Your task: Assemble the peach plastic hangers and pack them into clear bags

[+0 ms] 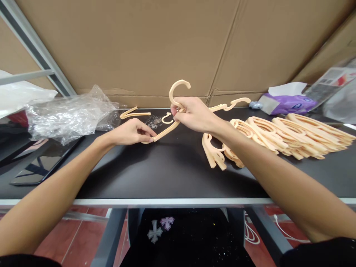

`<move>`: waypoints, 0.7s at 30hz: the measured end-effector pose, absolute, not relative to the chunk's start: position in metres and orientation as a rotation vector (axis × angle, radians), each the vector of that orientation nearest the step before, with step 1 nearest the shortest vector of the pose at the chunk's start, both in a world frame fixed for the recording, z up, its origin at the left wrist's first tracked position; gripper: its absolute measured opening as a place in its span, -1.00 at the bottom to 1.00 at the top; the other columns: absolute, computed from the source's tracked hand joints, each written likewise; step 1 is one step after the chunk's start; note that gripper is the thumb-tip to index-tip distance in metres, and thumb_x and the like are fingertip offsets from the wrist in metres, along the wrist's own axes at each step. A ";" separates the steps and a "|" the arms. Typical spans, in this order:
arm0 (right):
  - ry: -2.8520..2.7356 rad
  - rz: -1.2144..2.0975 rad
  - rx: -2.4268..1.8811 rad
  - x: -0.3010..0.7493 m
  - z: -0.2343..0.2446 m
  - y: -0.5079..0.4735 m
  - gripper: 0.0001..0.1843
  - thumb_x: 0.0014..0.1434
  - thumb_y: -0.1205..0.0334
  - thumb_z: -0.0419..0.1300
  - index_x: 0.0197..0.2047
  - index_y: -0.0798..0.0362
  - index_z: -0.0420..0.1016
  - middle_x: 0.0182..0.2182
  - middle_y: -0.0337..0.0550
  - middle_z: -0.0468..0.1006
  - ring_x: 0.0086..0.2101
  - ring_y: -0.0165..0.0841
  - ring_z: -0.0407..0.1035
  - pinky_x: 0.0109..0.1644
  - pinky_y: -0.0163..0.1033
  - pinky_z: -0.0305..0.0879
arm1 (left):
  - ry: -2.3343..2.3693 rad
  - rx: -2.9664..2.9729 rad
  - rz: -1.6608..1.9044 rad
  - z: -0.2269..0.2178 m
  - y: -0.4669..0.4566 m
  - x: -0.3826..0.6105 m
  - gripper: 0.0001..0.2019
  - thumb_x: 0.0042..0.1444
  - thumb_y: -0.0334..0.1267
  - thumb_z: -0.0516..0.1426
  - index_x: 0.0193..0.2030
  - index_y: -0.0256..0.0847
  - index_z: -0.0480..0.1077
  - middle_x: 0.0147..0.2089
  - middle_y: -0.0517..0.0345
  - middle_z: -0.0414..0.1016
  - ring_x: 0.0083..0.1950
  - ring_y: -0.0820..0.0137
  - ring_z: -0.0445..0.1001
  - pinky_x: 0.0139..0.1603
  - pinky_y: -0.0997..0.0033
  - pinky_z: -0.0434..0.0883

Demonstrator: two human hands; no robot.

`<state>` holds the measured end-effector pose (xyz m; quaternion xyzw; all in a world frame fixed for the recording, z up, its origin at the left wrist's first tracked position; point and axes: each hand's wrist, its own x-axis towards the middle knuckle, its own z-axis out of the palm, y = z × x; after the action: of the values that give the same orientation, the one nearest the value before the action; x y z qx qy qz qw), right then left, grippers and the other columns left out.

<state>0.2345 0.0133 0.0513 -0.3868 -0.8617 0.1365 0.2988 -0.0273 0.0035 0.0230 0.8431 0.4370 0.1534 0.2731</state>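
Above the black tabletop (172, 174), a cream plastic folding hanger (166, 132) is held between both hands. My right hand (191, 113) is closed around its middle, just below the hook, which points up. My left hand (132, 132) pinches the end of the hanger's arm on the left. Behind my hands lie a loose V-shaped hanger piece (136, 114) and a small cream hook (167, 118). Another hooked hanger part (236, 102) rests at the back, right of my right hand, partly hidden by it.
Folded cream hangers (300, 135) are piled on the right, some under my right forearm (258, 167). Crumpled clear plastic (69, 113) and a dark tablet or phone (41, 167) lie left. A purple tissue pack (289, 102) stands at the back right, before a cardboard wall (144, 44).
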 end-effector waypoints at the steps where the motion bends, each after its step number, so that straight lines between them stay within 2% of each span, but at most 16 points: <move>1: -2.278 0.345 -1.026 0.235 0.051 0.013 -0.87 0.06 0.39 0.10 -0.33 -0.02 0.40 -0.45 -0.23 0.45 -0.39 -0.30 0.26 -0.24 -0.18 0.10 | 1.179 2.271 0.429 0.023 0.004 -0.027 -0.72 0.10 -0.10 0.27 -0.12 -0.14 0.70 -0.43 0.24 0.64 -0.45 0.43 0.45 -0.43 0.48 0.34; 5: -2.239 0.281 -1.029 0.234 0.053 0.010 -0.86 0.07 0.38 0.08 -0.33 -0.02 0.41 -0.47 -0.24 0.44 -0.40 -0.30 0.26 -0.24 -0.20 0.11 | 1.183 2.254 0.487 0.020 0.004 -0.026 -0.70 0.10 -0.07 0.28 -0.13 -0.19 0.70 -0.27 0.11 0.71 -0.27 0.30 0.59 -0.26 0.41 0.46; 13: -2.150 0.250 -0.986 0.239 0.062 0.004 -0.83 0.06 0.38 0.08 -0.31 0.01 0.47 -0.46 -0.24 0.44 -0.41 -0.32 0.25 -0.24 -0.20 0.13 | 1.158 2.155 0.595 0.028 0.003 -0.029 -0.72 0.06 -0.05 0.34 -0.19 -0.21 0.69 -0.26 0.11 0.71 -0.22 0.28 0.61 -0.14 0.33 0.53; 17: -2.124 0.254 -0.996 0.238 0.063 0.002 -0.82 0.14 0.34 0.10 -0.21 0.01 0.49 -0.45 -0.26 0.45 -0.43 -0.35 0.25 -0.25 -0.22 0.15 | 1.224 2.250 0.689 0.032 -0.003 -0.025 -0.65 0.06 0.01 0.33 -0.16 -0.23 0.66 -0.27 0.12 0.66 -0.30 0.33 0.53 -0.26 0.38 0.46; 21: -2.088 0.241 -0.929 0.231 0.058 0.005 -0.86 0.23 0.26 0.15 -0.14 0.00 0.47 -0.50 -0.33 0.41 -0.47 -0.38 0.25 -0.27 -0.23 0.19 | 1.275 2.367 0.813 0.031 -0.009 -0.016 -0.64 0.12 0.06 0.26 -0.42 -0.23 0.58 -0.50 0.21 0.51 -0.46 0.44 0.37 -0.42 0.45 0.32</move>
<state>0.2309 0.0046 0.0578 -0.3688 -0.8289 0.0955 0.4095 -0.0162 -0.0092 0.0312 0.8311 0.4475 0.2855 0.1657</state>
